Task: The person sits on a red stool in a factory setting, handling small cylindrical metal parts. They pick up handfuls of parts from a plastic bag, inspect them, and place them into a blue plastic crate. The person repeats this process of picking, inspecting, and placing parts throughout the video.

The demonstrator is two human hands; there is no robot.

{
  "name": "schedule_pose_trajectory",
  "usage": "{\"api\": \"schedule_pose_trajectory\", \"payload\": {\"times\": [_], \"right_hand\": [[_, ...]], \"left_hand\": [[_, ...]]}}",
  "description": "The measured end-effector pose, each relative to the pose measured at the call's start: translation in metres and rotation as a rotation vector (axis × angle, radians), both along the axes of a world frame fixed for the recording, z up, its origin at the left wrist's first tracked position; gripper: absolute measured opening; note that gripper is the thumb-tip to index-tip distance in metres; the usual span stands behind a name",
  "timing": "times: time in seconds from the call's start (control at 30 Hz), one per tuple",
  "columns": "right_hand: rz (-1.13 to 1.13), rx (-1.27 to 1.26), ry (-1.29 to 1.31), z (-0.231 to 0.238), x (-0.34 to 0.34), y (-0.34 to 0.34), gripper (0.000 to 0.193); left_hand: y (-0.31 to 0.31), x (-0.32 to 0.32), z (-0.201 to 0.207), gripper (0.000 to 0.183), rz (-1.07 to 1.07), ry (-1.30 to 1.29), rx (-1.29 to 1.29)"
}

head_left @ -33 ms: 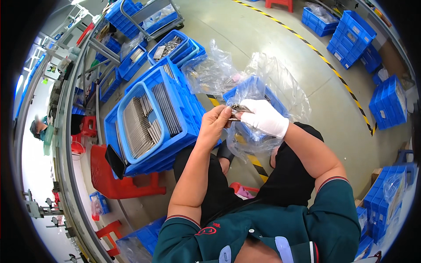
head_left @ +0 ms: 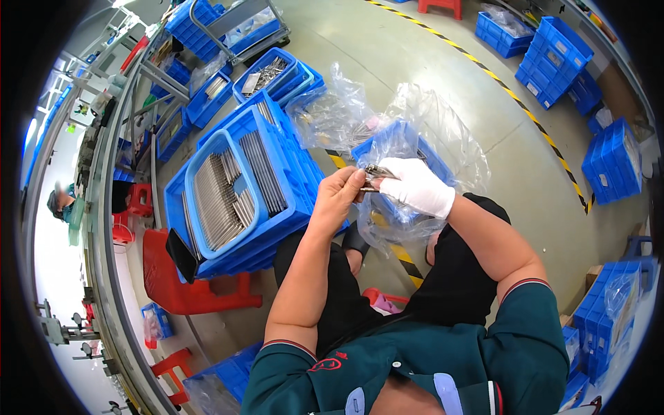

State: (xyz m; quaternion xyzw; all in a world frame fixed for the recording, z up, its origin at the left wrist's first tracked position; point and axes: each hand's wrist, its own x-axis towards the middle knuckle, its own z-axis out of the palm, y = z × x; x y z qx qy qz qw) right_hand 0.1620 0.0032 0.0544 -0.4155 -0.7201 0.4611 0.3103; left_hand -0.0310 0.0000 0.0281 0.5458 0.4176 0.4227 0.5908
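My bare left hand and my white-gloved right hand meet in front of me. Between them is a small bunch of slim, shiny metal pieces; their exact kind does not show. The left thumb and fingers pinch one end, while the glove closes around the other. Beneath the right hand stands a blue crate lined with clear plastic. To the left, a light blue tray holds rows of thin metal rods and rests on a larger blue crate.
A red stool stands under the left crates. Clear plastic bags spread beyond my hands. Farther off are a bin of loose metal parts, a metal cart and stacked blue crates. Yellow-black tape crosses the floor.
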Motion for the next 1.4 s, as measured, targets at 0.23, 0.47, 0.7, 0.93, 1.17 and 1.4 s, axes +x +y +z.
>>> {"api": "schedule_pose_trajectory", "payload": {"times": [0.23,0.47,0.7,0.93,1.17,1.4], "right_hand": [[0.031,-0.256,0.103,0.001,0.001,0.002,0.024],[0.057,-0.414,0.158,0.009,0.002,0.002,0.024],[0.036,-0.385,0.069,0.008,-0.003,0.000,0.030],[-0.010,-0.285,-0.053,0.012,-0.007,-0.002,0.034],[-0.051,-0.040,-0.181,0.009,-0.008,-0.004,0.034],[0.029,-0.013,-0.144,0.006,-0.003,-0.004,0.026]], "left_hand": [[0.004,-0.008,0.008,0.027,-0.059,0.116,-0.008],[0.003,-0.016,0.014,0.022,0.016,0.102,0.028],[0.002,-0.012,0.014,0.020,0.082,0.022,0.062],[0.000,-0.011,0.008,0.020,0.049,0.085,0.087],[0.002,-0.013,0.004,0.017,0.025,0.176,0.173],[-0.001,-0.015,0.009,0.020,0.044,0.158,0.161]]}}
